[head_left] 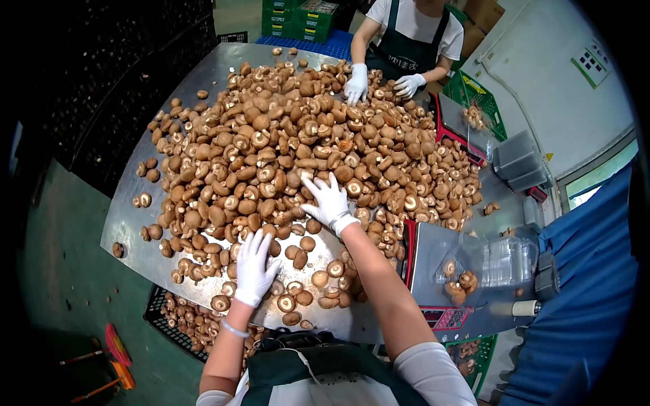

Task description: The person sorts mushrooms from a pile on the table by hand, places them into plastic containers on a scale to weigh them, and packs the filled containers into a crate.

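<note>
A large heap of brown shiitake mushrooms (284,142) covers much of a metal table (128,210). My left hand (254,268), in a white glove, lies over the heap's near edge with its fingers stretched forward and the thumb apart. Farther in and to the right, my gloved right hand (330,206) rests on the mushrooms, fingers spread. Neither hand has a mushroom visibly gripped; what lies beneath the palms is hidden. Between my hands and my body, several loose mushrooms (295,298) lie on the metal surface, some with pale stems up.
Across the table a person's gloved hands (357,84) touch the heap. At right stand a scale (433,264) bearing a clear tray of mushrooms and stacked clear trays (508,260). A black crate (157,308) of mushrooms sits below the near edge; green crates (315,20) stand behind.
</note>
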The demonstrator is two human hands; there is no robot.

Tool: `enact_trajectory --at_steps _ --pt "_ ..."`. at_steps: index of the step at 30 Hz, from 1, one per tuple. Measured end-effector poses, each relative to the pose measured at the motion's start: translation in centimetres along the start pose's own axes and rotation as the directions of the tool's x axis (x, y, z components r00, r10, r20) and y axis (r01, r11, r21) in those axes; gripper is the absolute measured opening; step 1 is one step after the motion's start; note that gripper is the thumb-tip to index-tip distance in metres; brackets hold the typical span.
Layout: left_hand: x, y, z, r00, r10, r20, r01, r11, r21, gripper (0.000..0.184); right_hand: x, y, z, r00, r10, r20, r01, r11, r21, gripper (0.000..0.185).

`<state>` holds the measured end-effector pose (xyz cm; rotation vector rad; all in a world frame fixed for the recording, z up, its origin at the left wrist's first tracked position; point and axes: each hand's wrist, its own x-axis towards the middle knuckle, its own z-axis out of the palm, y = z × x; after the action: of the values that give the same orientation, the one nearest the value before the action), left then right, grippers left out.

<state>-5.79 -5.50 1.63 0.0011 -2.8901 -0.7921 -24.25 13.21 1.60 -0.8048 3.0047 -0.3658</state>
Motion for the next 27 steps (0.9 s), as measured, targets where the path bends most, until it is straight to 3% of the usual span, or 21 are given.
enact_trajectory --at_steps 6,7,8,11,13,15,17,19,21,23,25,27 --pt "6.2 1.2 2.2 0.992 0.116 -0.04 -0.111 0.989 0.1 0.073 -5.6 -0.5 -0.6 0.973 -0.21 0.092 0.201 0.974 0.102 0.063" --pt "6.4 1.2 2.5 0.99 0.143 -0.007 -0.141 0.982 0.124 0.065 -7.0 -1.2 -1.0 0.967 -0.218 0.129 0.201 0.971 0.133 0.062" --pt "6.3 1.4 2.4 0.985 0.165 0.047 -0.17 0.976 0.139 0.061 -8.3 -1.7 -1.3 0.965 -0.231 0.125 0.228 0.973 0.037 0.062" --pt "4.2 1.1 3.0 0.954 0.268 0.135 -0.286 0.948 0.137 0.046 -11.9 -2.2 -1.3 0.955 -0.297 -0.018 0.298 0.951 0.087 0.054" --pt "2.4 1.5 2.6 0.937 0.331 0.115 -0.338 0.94 0.045 0.04 -12.7 -2.3 -2.0 0.947 -0.316 0.051 0.305 0.94 0.156 0.045" --pt "0.4 1.2 3.1 0.908 0.382 0.17 -0.391 0.92 0.024 0.033 -11.6 -1.3 -2.8 0.941 -0.334 -0.059 0.328 0.852 0.409 0.023" --pt "-1.4 1.7 2.9 0.914 0.37 0.165 -0.364 0.929 -0.064 0.031 -9.5 0.0 -3.2 0.988 -0.151 -0.036 0.145 0.814 0.563 0.02" --pt "-2.0 2.2 2.1 0.909 0.387 0.157 -0.381 0.922 -0.066 0.03 -6.2 1.0 -2.7 0.99 0.032 -0.137 0.052 0.82 0.569 0.02" --pt "-2.4 2.4 1.9 0.915 0.381 0.129 -0.365 0.921 -0.135 0.03 -2.7 0.9 -2.4 0.992 0.07 -0.103 -0.001 0.828 0.561 0.026" --pt "-2.1 2.8 1.0 0.921 0.377 0.099 -0.365 0.923 -0.121 0.03 -0.3 0.8 0.4 0.991 0.04 -0.13 0.007 0.94 0.341 0.031" --pt "-1.8 2.6 0.5 0.954 0.295 0.044 -0.275 0.927 -0.254 0.03 0.1 0.5 3.1 0.987 -0.092 -0.134 0.099 0.994 0.047 0.035" --pt "-1.1 2.4 0.0 0.982 0.175 -0.072 -0.189 0.941 -0.282 0.024 -0.3 0.1 3.7 0.994 -0.054 -0.091 0.069 0.983 0.169 0.029"
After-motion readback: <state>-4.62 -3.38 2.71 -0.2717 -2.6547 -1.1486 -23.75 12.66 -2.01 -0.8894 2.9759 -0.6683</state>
